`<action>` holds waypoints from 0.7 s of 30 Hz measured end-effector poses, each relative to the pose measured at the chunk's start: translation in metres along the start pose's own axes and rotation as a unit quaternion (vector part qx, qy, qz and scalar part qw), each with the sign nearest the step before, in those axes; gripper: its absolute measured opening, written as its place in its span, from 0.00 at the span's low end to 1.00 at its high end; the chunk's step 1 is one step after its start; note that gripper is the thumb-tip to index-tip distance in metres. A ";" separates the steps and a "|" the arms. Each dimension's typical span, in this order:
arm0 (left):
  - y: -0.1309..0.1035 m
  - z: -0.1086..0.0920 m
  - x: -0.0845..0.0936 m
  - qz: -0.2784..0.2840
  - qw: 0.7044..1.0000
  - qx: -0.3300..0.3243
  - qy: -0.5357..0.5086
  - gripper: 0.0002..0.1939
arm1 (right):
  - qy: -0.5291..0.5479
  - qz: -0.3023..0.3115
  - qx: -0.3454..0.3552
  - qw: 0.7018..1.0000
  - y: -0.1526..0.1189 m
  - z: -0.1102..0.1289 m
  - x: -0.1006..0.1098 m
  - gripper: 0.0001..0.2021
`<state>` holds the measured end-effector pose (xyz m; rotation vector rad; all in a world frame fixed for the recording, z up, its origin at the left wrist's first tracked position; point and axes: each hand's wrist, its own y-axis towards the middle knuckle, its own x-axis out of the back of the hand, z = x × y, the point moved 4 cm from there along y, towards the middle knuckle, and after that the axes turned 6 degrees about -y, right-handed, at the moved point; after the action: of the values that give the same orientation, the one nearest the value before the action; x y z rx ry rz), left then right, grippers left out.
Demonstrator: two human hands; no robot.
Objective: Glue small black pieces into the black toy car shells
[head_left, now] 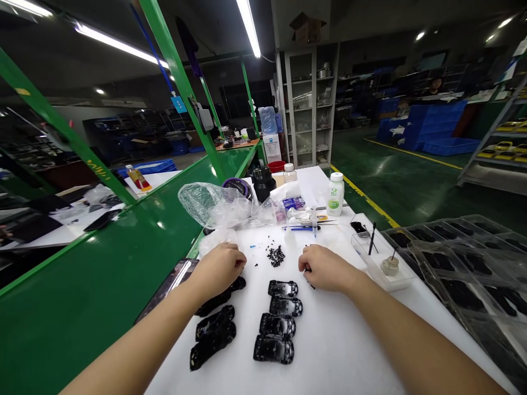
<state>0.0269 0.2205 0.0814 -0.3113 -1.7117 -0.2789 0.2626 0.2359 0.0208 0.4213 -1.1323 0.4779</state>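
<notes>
My left hand (222, 267), fingers curled together, hovers over the upper end of the left group of black toy car bodies (213, 344). What its fingertips hold, if anything, is hidden. My right hand (325, 267) is closed, and bits of a small black part (307, 268) show at its fingertips. Between the hands lies a loose pile of tiny black pieces (275, 255). Below that, several black toy car shells (274, 326) stand in a column on the white table (329, 345).
Behind the pile lie a blue pen-like tool (302, 227), clear plastic bags (216, 206) and a white bottle (335, 195). At right, a clear tray (385, 271) holds a small jar and a brush. Plastic trays (461, 263) with black parts stand beyond the table's right edge.
</notes>
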 end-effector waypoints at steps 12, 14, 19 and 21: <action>-0.019 0.056 0.069 -0.056 0.989 0.124 -0.053 0.23 | -0.040 -0.003 0.005 0.999 0.003 -0.006 0.001 0.11; -0.028 0.066 0.073 -0.056 0.985 0.151 -0.056 0.22 | -0.033 0.000 0.015 0.999 0.001 -0.004 0.002 0.10; -0.048 0.080 0.055 -0.002 0.984 0.168 -0.057 0.13 | -0.010 0.033 0.054 0.998 -0.008 0.003 0.002 0.09; -0.054 0.085 0.041 0.015 0.984 0.168 -0.050 0.09 | -0.009 0.042 0.063 0.997 -0.010 0.005 0.001 0.10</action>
<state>-0.0775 0.2022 0.1078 -0.1037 -1.8168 0.0508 0.2646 0.2254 0.0228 0.4894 -1.1444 0.6213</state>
